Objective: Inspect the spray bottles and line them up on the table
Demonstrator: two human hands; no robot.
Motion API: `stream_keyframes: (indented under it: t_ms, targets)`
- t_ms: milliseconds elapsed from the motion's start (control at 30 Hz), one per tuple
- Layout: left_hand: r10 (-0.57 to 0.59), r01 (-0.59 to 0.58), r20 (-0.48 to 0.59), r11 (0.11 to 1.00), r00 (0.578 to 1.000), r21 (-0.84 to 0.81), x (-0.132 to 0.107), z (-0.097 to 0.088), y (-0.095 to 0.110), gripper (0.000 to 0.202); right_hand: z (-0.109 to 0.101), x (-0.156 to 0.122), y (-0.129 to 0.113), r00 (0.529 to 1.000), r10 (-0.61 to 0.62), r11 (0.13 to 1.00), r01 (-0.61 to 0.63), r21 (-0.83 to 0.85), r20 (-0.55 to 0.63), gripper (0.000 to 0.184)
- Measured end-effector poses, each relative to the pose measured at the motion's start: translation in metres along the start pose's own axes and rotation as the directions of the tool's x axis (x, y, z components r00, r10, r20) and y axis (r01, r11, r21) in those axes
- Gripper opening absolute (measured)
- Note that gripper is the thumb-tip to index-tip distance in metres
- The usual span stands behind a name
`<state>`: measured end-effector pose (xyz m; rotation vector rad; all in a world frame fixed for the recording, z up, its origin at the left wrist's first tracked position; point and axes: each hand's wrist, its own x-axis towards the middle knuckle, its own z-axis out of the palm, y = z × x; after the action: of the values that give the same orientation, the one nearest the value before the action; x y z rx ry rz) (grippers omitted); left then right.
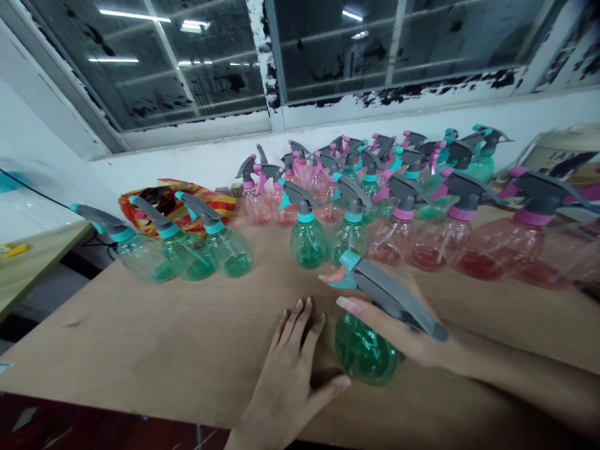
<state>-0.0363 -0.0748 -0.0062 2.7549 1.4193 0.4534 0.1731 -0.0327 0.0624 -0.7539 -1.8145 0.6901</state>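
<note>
My right hand [398, 325] is wrapped round the neck of a green spray bottle [365, 353] with a grey and turquoise trigger head. The bottle is near the table's front edge, its nozzle pointing away to the left. Just left of it, my left hand [293, 369] rests on the wooden table [154, 350] with fingers stretched out and nothing in them. Beyond my hands, a green spray bottle [309, 240] heads a row that continues to the right with pink ones [435, 244]. Three more green spray bottles [234, 253] stand together at the left.
Several pink and green spray bottles [323, 178] crowd the back by the wall. A red and yellow bag [187, 194] lies behind the left group. A pale container [562, 150] stands at the far right, and another table [37, 256] is at the left. Windows [398, 44] rise behind.
</note>
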Motion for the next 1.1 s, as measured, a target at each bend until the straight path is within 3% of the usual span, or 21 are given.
stream_keyframes:
  t_ms: [100, 400, 567, 733, 967, 1100]
  targets:
    - [0.007, -0.007, 0.0, 1.0, 1.0, 0.008, 0.0002, 0.0008, -0.0004, 0.08, -0.0003, 0.0002, 0.0002, 1.0, 0.014, 0.999, -0.014, -0.047, -0.016, 0.025]
    - [0.006, -0.006, 0.01, 1.0, 1.0, -0.01, 0.0012, 0.0008, -0.0022, 0.081, 0.0022, -0.0021, -0.0005, 0.995, 0.096, 0.994, -0.097, -0.047, -0.016, 0.019]
    - [0.009, -0.009, 0.0, 1.0, 1.0, -0.015, 0.0006, 0.002, -0.0014, 0.079, 0.0014, -0.0009, -0.0009, 0.998, 0.056, 0.995, -0.057, -0.087, -0.014, 0.006]
    - [0.01, -0.01, 0.001, 1.0, 1.0, -0.009, -0.0007, 0.0033, -0.0014, 0.081, 0.0015, 0.0001, -0.0023, 0.999, 0.051, 0.996, -0.052, -0.067, -0.015, 0.023]
    - [0.015, -0.015, -0.003, 1.0, 1.0, -0.001, 0.0003, 0.004, -0.0017, 0.08, 0.0005, 0.0035, -0.0004, 1.0, 0.006, 0.998, -0.008, -0.063, -0.031, 0.009]
    - [0.018, -0.018, 0.003, 1.0, 1.0, 0.02, 0.0004, 0.0031, -0.0013, 0.08, -0.0004, 0.0031, 0.001, 0.999, 0.019, 0.994, -0.023, -0.111, -0.039, 0.015]
